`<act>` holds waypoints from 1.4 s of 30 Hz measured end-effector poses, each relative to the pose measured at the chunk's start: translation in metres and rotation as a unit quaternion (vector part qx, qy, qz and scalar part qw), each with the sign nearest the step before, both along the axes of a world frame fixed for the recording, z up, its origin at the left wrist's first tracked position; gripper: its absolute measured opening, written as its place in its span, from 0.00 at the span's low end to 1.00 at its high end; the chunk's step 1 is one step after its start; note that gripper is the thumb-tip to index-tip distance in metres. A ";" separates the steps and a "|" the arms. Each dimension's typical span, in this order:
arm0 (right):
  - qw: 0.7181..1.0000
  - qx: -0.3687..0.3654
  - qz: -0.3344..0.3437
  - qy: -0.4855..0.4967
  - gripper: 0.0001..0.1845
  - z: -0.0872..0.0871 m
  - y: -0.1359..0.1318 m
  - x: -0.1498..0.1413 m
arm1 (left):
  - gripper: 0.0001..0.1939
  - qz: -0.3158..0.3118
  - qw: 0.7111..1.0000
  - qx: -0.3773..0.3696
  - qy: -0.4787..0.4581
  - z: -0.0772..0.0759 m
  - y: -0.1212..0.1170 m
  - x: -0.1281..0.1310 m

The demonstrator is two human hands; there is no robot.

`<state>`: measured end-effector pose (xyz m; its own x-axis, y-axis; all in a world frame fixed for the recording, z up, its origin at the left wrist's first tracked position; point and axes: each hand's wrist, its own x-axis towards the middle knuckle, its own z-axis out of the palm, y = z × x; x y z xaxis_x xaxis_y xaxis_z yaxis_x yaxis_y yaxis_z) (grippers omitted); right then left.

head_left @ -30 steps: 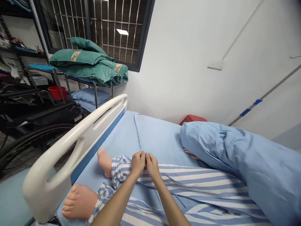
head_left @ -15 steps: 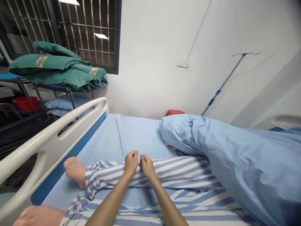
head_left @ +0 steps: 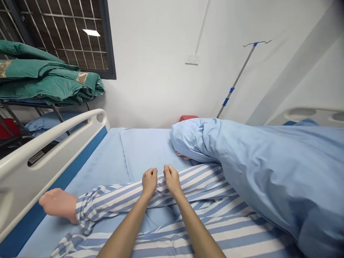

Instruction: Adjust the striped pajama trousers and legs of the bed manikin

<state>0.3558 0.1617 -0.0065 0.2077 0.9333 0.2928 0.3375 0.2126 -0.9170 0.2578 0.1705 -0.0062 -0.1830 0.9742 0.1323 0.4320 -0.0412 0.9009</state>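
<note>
Both my hands are closed into fists over the far leg of a manikin lying on the bed, its shin in striped trousers (head_left: 118,195). My left hand (head_left: 149,182) is at the lower leg, thumb side up. A short gap to its right, my right hand (head_left: 172,179) is held the same way. Nothing shows in either fist, and the trouser cloth is slightly wrinkled between them. The manikin's bare foot (head_left: 59,204) points left. A light blue quilt (head_left: 258,161) covers its upper part, with some fingers (head_left: 183,156) showing under the quilt's edge.
A white bed rail (head_left: 61,132) with a blue strip stands at the left end. Folded green bedding (head_left: 53,79) lies on a rack by the barred window (head_left: 70,36). Behind the bed are a wall socket (head_left: 191,59), a drip pole (head_left: 239,77) and a red object (head_left: 188,117).
My view has turned to the right, so the foot and rail sit further left. My fists have shifted along the leg toward the quilt and are slightly further apart.
</note>
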 end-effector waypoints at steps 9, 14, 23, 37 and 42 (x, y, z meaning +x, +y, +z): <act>0.999 0.019 -0.024 0.021 0.21 0.006 -0.005 0.039 | 0.18 -0.110 0.994 0.010 0.027 0.002 -0.005 0.035; 0.998 0.006 -0.030 0.047 0.20 -0.001 -0.007 0.052 | 0.19 -0.101 0.995 0.024 0.010 0.008 -0.007 0.057; 0.997 0.034 -0.055 0.030 0.20 0.010 -0.003 0.100 | 0.19 -0.061 0.996 0.036 0.048 0.005 -0.015 0.087; 0.968 0.071 -0.233 -0.064 0.19 0.006 -0.006 0.132 | 0.17 -0.051 0.988 0.048 0.135 -0.001 -0.013 0.123; 0.976 0.056 -0.197 -0.071 0.21 -0.008 0.000 0.133 | 0.17 -0.145 0.988 0.022 0.048 0.010 -0.015 0.107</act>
